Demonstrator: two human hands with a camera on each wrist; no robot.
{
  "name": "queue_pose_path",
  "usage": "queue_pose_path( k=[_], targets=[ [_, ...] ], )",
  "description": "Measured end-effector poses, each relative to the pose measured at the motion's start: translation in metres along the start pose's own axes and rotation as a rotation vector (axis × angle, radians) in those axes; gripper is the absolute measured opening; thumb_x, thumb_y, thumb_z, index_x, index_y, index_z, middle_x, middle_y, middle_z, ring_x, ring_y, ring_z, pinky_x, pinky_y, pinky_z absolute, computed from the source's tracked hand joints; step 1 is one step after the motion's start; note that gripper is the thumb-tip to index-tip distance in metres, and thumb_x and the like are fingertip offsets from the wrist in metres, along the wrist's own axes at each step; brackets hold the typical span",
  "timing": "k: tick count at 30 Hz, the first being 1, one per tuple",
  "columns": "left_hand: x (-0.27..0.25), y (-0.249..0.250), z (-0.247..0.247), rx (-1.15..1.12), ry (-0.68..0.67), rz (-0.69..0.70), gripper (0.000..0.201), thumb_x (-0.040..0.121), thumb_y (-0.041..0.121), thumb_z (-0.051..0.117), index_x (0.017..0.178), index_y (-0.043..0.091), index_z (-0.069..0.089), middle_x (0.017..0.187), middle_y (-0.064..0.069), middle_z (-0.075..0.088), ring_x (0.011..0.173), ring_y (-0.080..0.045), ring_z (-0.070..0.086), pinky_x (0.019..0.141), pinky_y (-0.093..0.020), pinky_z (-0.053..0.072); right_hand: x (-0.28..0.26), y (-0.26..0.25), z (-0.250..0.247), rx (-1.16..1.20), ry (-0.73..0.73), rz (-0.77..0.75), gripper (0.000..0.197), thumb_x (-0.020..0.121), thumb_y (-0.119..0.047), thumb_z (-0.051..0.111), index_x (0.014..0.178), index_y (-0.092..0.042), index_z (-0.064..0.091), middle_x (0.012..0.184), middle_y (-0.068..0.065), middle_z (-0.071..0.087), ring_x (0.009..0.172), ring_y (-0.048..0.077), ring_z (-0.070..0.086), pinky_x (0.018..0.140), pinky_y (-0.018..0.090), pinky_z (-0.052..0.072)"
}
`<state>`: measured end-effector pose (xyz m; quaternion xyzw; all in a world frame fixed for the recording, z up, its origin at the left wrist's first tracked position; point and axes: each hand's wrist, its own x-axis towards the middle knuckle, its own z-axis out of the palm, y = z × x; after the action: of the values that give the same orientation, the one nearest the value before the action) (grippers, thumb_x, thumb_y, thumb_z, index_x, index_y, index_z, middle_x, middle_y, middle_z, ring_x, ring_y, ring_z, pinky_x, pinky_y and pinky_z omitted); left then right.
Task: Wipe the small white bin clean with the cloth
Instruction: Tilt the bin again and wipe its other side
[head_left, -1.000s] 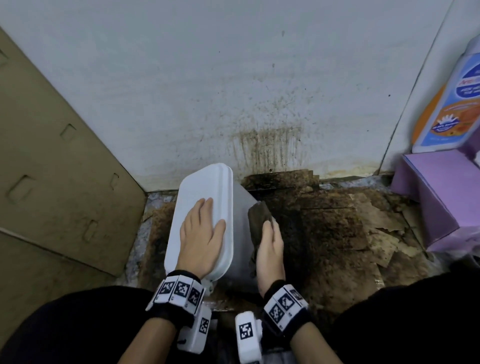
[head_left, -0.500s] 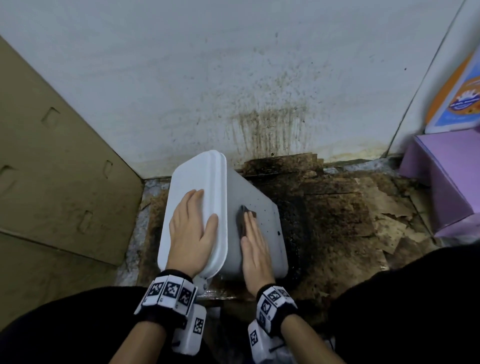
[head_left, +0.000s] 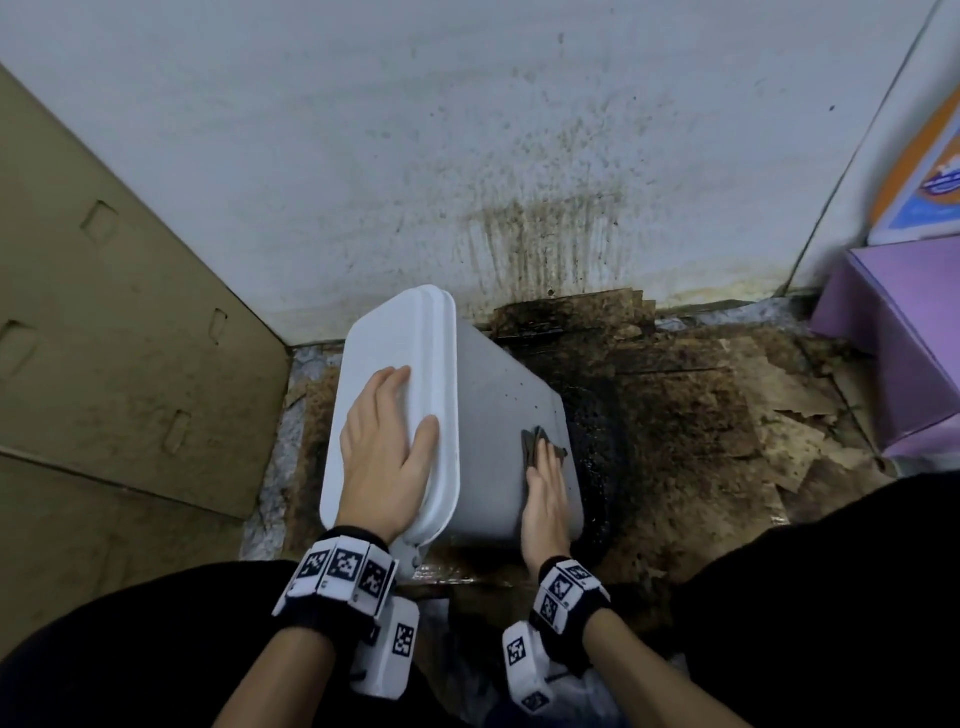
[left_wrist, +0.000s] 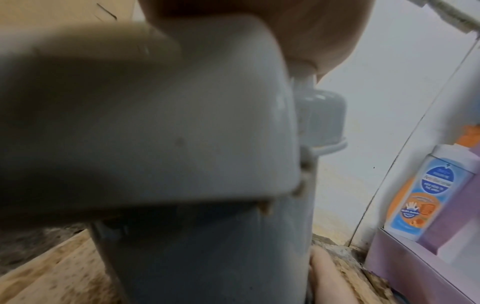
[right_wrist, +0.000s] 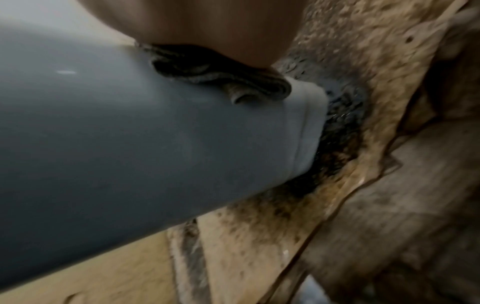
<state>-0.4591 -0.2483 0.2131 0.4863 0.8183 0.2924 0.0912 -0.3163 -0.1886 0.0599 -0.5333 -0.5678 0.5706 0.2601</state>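
Stained cardboard sheets (head_left: 701, 415) cover the floor, and the small white bin (head_left: 498, 415) stands on them close to the wall (head_left: 467, 130), tipped so that its lid faces left and its right side faces up. The left hand (head_left: 387, 447) lies flat on the lid (head_left: 395, 332), fingers straight and together, thumb spread toward the lid's right edge; it presses rather than grasps. The right hand (head_left: 545, 493) lies flat on the bin's upturned side near the base, fingers straight, pressing the dark cloth (head_left: 540, 441) against the plastic. The cloth is bunched under the fingertips and pokes out just beyond them, close to the bin's bottom edge. In the right wrist view the cloth (right_wrist: 223, 80) sits folded between the palm and the grey-looking bin wall (right_wrist: 130, 133).

A few dark specks dot the bin's side ahead of the cloth. Black grime rings the cardboard just beside the bin's base, and brown streaks run down the wall behind it. A flattened carton (head_left: 104, 312) leans along the left. At the right edge stands a purple box (head_left: 904, 353) with an orange and blue bottle (left_wrist: 426, 195) on it; its label carries a hand emblem, but the writing is too blurred to read.
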Motion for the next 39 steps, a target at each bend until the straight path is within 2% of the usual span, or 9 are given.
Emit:
queue_pose_path(
  k=[4, 11, 15, 19, 23, 28, 32, 35, 39],
  targets=[
    [0.001, -0.004, 0.000, -0.002, 0.014, 0.003, 0.058, 0.096, 0.042, 0.039, 0.150, 0.026, 0.030, 0.156, 0.003, 0.028, 0.147, -0.015, 0.020, 0.121, -0.043, 0.018, -0.029, -0.045, 0.023, 0.068, 0.001, -0.173, 0.063, 0.095, -0.049, 0.013, 0.156, -0.037, 0.022, 0.162, -0.024, 0.012, 0.149, -0.008, 0.006, 0.123, 0.028, 0.004],
    [-0.001, -0.004, 0.000, -0.018, 0.018, 0.005, 0.059, 0.095, 0.045, 0.040, 0.150, 0.027, 0.030, 0.157, 0.006, 0.028, 0.147, -0.012, 0.019, 0.121, -0.042, 0.017, -0.035, -0.036, 0.011, -0.089, -0.037, -0.470, 0.055, 0.104, -0.040, 0.018, 0.158, -0.029, 0.023, 0.165, -0.014, 0.021, 0.152, 0.003, 0.015, 0.122, 0.024, 0.011],
    [-0.002, -0.004, -0.003, -0.036, 0.015, -0.009, 0.059, 0.094, 0.045, 0.041, 0.149, 0.028, 0.030, 0.156, 0.008, 0.027, 0.147, -0.010, 0.018, 0.121, -0.039, 0.015, -0.005, 0.012, -0.004, -0.114, -0.049, -0.253, 0.052, 0.104, -0.038, 0.017, 0.157, -0.036, 0.013, 0.167, -0.010, 0.011, 0.153, 0.001, 0.006, 0.124, 0.026, 0.006],
    [-0.002, -0.004, -0.005, -0.043, 0.009, -0.021, 0.058, 0.094, 0.045, 0.042, 0.149, 0.030, 0.030, 0.156, 0.009, 0.026, 0.146, -0.009, 0.018, 0.118, -0.033, 0.013, 0.023, 0.044, -0.022, -0.158, -0.126, 0.082, 0.052, 0.109, -0.020, 0.020, 0.159, -0.017, 0.005, 0.168, 0.003, 0.000, 0.155, 0.015, -0.002, 0.124, 0.029, -0.003],
    [0.000, -0.002, -0.004, -0.024, 0.011, -0.019, 0.058, 0.094, 0.043, 0.043, 0.149, 0.030, 0.030, 0.156, 0.008, 0.027, 0.146, -0.010, 0.019, 0.118, -0.033, 0.013, 0.029, 0.044, -0.019, -0.087, -0.081, 0.191, 0.053, 0.109, -0.022, 0.022, 0.159, -0.015, 0.007, 0.168, 0.002, 0.003, 0.155, 0.016, 0.001, 0.124, 0.031, -0.002],
    [0.001, -0.002, -0.002, 0.007, 0.015, -0.012, 0.057, 0.095, 0.041, 0.042, 0.149, 0.028, 0.030, 0.156, 0.007, 0.027, 0.146, -0.012, 0.019, 0.118, -0.034, 0.014, 0.007, 0.002, -0.005, 0.064, 0.047, 0.180, 0.055, 0.105, -0.018, 0.035, 0.158, -0.017, 0.021, 0.166, 0.001, 0.018, 0.153, 0.015, 0.013, 0.124, 0.033, 0.005],
    [0.002, 0.000, 0.000, 0.021, 0.022, -0.006, 0.057, 0.095, 0.040, 0.041, 0.149, 0.025, 0.030, 0.156, 0.004, 0.028, 0.146, -0.015, 0.020, 0.119, -0.037, 0.016, -0.031, -0.063, 0.017, 0.247, 0.058, 0.116, 0.066, 0.091, -0.047, 0.025, 0.155, -0.034, 0.028, 0.162, -0.019, 0.024, 0.150, 0.003, 0.014, 0.125, 0.040, 0.007],
    [0.002, 0.000, 0.000, 0.046, 0.022, -0.003, 0.057, 0.096, 0.040, 0.040, 0.149, 0.024, 0.030, 0.157, 0.003, 0.028, 0.146, -0.016, 0.021, 0.120, -0.042, 0.019, -0.049, -0.098, 0.029, 0.301, -0.026, -0.022, 0.063, 0.090, -0.051, 0.018, 0.153, -0.043, 0.027, 0.152, -0.036, 0.020, 0.147, -0.009, 0.012, 0.123, 0.030, 0.005],
    [0.001, 0.002, 0.000, 0.046, 0.013, -0.004, 0.059, 0.095, 0.043, 0.039, 0.150, 0.025, 0.029, 0.157, 0.003, 0.027, 0.147, -0.015, 0.020, 0.120, -0.043, 0.019, -0.056, -0.093, 0.025, 0.082, -0.071, -0.221, 0.051, 0.098, -0.046, 0.012, 0.149, -0.051, 0.019, 0.159, -0.033, 0.015, 0.145, -0.011, 0.010, 0.121, 0.024, 0.009]
  ],
)
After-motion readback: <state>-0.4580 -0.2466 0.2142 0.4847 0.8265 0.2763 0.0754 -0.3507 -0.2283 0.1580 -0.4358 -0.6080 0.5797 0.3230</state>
